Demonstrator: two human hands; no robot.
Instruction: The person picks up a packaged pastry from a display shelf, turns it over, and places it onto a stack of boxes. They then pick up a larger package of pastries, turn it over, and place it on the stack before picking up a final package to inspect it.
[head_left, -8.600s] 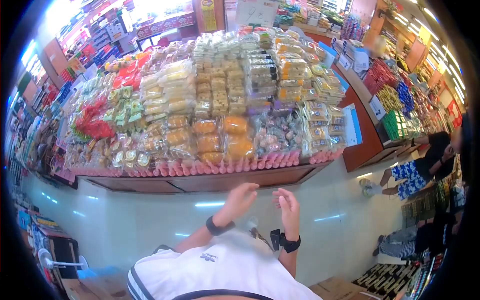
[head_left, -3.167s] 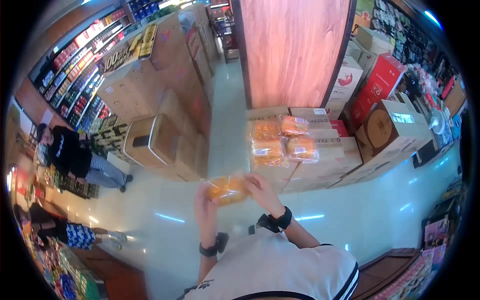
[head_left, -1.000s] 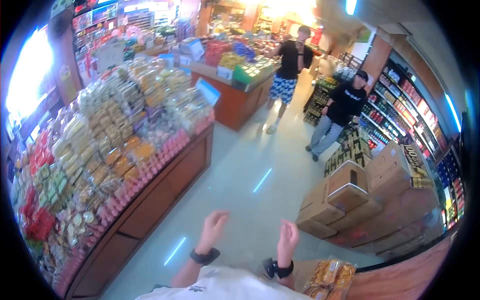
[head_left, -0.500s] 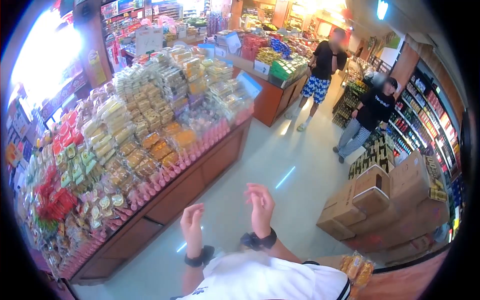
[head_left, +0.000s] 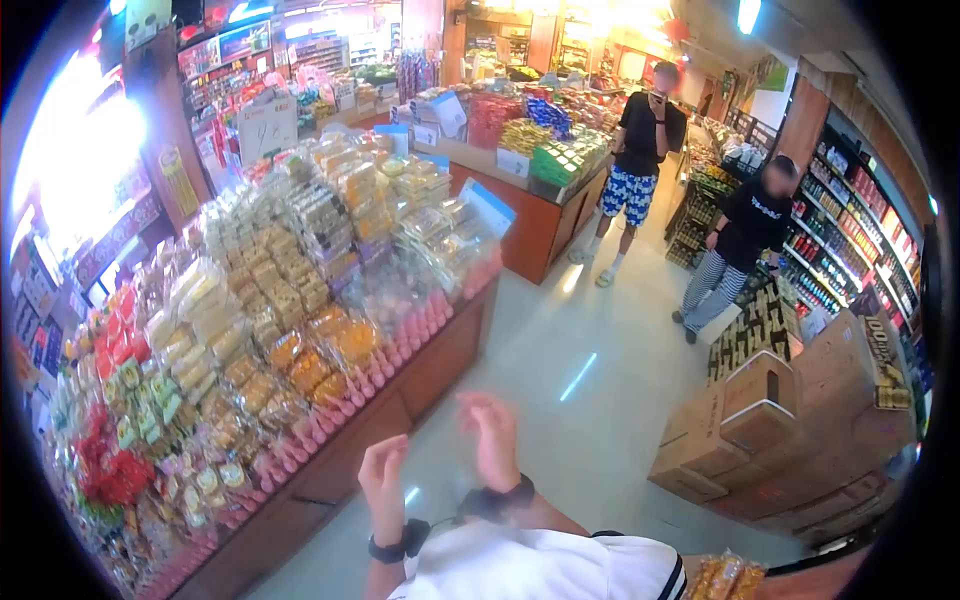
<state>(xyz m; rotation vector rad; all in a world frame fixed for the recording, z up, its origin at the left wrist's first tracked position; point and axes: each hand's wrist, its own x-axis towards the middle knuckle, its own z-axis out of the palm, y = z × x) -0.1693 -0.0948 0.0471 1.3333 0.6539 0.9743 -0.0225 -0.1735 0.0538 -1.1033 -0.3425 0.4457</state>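
Observation:
My left hand [head_left: 383, 478] is raised in front of my body, its fingers loosely bent and nothing visible in them. Beside it, my right hand [head_left: 491, 440] is up too, slightly blurred, with its fingers reaching leftward and no object in the palm. A gap separates the two hands. Each wrist has a dark band, a left band [head_left: 398, 541] and a right band [head_left: 497, 497]. Neither hand touches the display counter [head_left: 365, 440] at the left, which is heaped with bagged snacks [head_left: 270, 265] and is the nearest thing to them.
Stacked cardboard boxes [head_left: 730, 425] stand at the right, by the bottle shelves [head_left: 815, 255]. One person in patterned shorts [head_left: 630, 195] stands in the aisle; another in a black shirt [head_left: 750, 225] is near the boxes. Bagged snacks [head_left: 727, 577] lie at the bottom right.
My view has shifted a little. My right hand has moved left and slightly down, closer to my left hand, which stays bent. The person in patterned shorts now faces me more.

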